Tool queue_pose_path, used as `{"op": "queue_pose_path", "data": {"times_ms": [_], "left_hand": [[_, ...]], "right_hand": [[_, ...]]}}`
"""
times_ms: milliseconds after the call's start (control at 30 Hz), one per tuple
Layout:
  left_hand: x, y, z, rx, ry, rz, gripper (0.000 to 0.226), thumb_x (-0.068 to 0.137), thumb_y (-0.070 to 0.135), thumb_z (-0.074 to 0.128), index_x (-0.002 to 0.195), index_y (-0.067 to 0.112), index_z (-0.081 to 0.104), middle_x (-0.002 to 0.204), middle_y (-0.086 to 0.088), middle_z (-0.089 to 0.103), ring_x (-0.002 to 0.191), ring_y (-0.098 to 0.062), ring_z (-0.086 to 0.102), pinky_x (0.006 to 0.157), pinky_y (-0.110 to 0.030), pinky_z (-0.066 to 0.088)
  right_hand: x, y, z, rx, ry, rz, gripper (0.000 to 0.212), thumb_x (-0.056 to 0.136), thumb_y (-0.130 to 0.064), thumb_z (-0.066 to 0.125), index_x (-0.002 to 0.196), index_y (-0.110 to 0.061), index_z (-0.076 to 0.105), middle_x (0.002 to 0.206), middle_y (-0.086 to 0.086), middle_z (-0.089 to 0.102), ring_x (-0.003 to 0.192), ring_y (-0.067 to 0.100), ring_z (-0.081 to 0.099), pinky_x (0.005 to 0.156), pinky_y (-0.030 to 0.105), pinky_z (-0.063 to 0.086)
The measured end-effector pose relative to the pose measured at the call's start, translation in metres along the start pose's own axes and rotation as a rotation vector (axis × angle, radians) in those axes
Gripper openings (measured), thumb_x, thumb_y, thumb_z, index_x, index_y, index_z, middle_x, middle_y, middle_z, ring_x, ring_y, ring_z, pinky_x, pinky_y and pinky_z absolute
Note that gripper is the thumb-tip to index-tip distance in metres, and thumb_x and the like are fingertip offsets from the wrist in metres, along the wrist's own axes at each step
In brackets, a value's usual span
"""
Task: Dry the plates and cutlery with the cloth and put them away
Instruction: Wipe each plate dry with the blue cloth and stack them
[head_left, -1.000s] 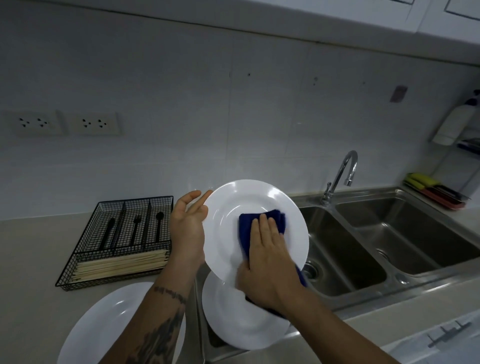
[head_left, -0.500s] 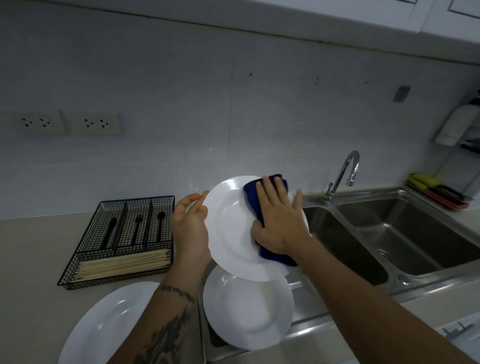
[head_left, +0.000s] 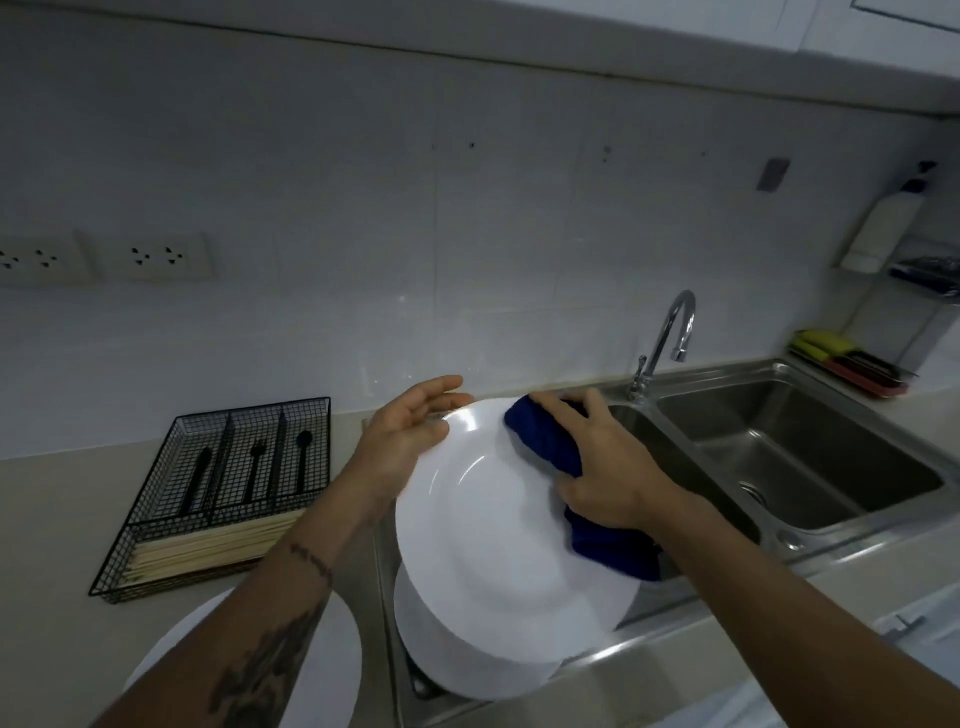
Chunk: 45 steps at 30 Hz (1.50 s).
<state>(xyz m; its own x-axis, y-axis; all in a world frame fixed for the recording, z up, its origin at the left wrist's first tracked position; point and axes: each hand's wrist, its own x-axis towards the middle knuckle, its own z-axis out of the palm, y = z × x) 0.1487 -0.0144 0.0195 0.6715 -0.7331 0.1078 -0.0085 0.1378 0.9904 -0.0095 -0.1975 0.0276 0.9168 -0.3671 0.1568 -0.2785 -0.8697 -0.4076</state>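
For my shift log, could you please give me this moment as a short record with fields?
Held plate: white plate, tilted, above another plate
Left hand: left hand steadies its upper left rim
Right hand: right hand presses blue cloth on its upper right rim
Third plate: on counter, lower left
Cutlery: black pieces in wire basket
Sink: double sink, right
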Motion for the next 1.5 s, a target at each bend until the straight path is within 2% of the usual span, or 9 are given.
{"op": "queue_pose_path", "data": {"times_ms": [233,367,567,733,900,1033,1167,1333,1500], "left_hand": [[0.002,0.007,0.023,-0.049,-0.162,-0.071,0.053,0.096,-0.011,0.039,0.133,0.023,0.057,0.129,0.007,0.065,0.110,-0.020,0.067,0.086,-0.030,0.058],[0.001,-0.008,0.030,-0.194,0.017,-0.054,0.052,0.094,-0.011,0.043,0.132,0.022,0.058,0.125,0.005,0.068,0.105,-0.019,0.069,0.077,-0.028,0.059],[0.002,-0.020,0.017,-0.319,0.353,-0.014,0.052,0.092,-0.007,0.048,0.132,0.023,0.057,0.122,0.008,0.069,0.110,-0.018,0.066,0.080,-0.032,0.058],[0.010,-0.019,0.052,-0.412,0.407,-0.043,0.044,0.095,-0.004,0.047,0.126,0.025,0.060,0.114,0.012,0.070,0.107,-0.016,0.066,0.084,-0.031,0.056],[0.013,-0.020,0.059,-0.495,0.395,-0.066,0.037,0.101,0.005,0.046,0.131,0.025,0.056,0.130,0.003,0.063,0.107,-0.017,0.064,0.079,-0.026,0.056],[0.009,-0.019,0.052,-0.598,0.343,-0.099,0.042,0.102,0.011,0.045,0.141,0.025,0.049,0.133,-0.002,0.062,0.115,-0.026,0.062,0.085,-0.035,0.056],[0.005,-0.014,0.046,-0.652,0.315,-0.096,0.039,0.102,0.013,0.045,0.137,0.030,0.054,0.123,-0.002,0.067,0.110,-0.027,0.065,0.090,-0.041,0.055],[0.003,-0.012,0.032,-0.677,0.274,-0.093,0.042,0.101,0.009,0.045,0.138,0.026,0.051,0.133,0.000,0.062,0.120,-0.026,0.060,0.098,-0.043,0.050],[-0.005,-0.009,0.013,-0.559,0.283,-0.044,0.039,0.100,0.005,0.045,0.131,0.027,0.056,0.125,0.011,0.066,0.108,-0.017,0.068,0.078,-0.033,0.059]], "right_hand": [[-0.006,0.000,-0.013,-0.137,0.026,-0.089,0.092,0.073,-0.024,0.065,0.150,-0.035,0.016,0.142,-0.008,0.020,0.122,0.019,0.039,0.098,0.036,0.045],[-0.017,0.010,0.002,-0.334,0.150,0.006,0.083,0.078,-0.037,0.048,0.152,-0.029,0.011,0.155,0.000,0.016,0.133,0.029,0.028,0.111,0.045,0.030],[-0.035,0.012,0.023,-0.085,0.107,0.234,0.072,0.087,-0.030,0.038,0.153,-0.022,0.012,0.161,0.002,0.000,0.146,0.031,-0.008,0.120,0.047,0.005],[-0.027,-0.032,0.049,0.051,-0.022,0.177,0.074,0.080,-0.032,0.037,0.151,-0.017,0.018,0.160,0.003,0.010,0.146,0.027,0.000,0.120,0.041,0.003],[-0.039,-0.076,0.059,0.413,-0.030,0.064,0.055,0.095,-0.011,0.041,0.147,-0.014,0.025,0.147,-0.001,0.031,0.132,0.007,0.024,0.094,-0.006,0.003],[-0.026,-0.084,0.059,0.496,-0.066,0.037,0.065,0.097,-0.014,0.039,0.153,-0.023,0.007,0.160,-0.006,0.012,0.144,0.008,0.013,0.113,0.019,0.010],[-0.006,-0.082,0.056,0.424,-0.003,-0.027,0.068,0.090,-0.024,0.036,0.153,-0.023,0.011,0.160,-0.006,0.013,0.138,-0.001,0.012,0.114,0.020,0.009],[0.022,-0.055,0.054,0.030,0.035,-0.096,0.077,0.083,-0.032,0.030,0.154,-0.018,0.003,0.162,-0.001,-0.004,0.148,0.018,-0.009,0.121,0.039,-0.001],[0.029,-0.019,0.039,-0.400,0.221,0.040,0.078,0.086,-0.036,0.033,0.154,-0.014,0.002,0.162,0.007,-0.005,0.147,0.030,-0.009,0.119,0.050,-0.003]]}}
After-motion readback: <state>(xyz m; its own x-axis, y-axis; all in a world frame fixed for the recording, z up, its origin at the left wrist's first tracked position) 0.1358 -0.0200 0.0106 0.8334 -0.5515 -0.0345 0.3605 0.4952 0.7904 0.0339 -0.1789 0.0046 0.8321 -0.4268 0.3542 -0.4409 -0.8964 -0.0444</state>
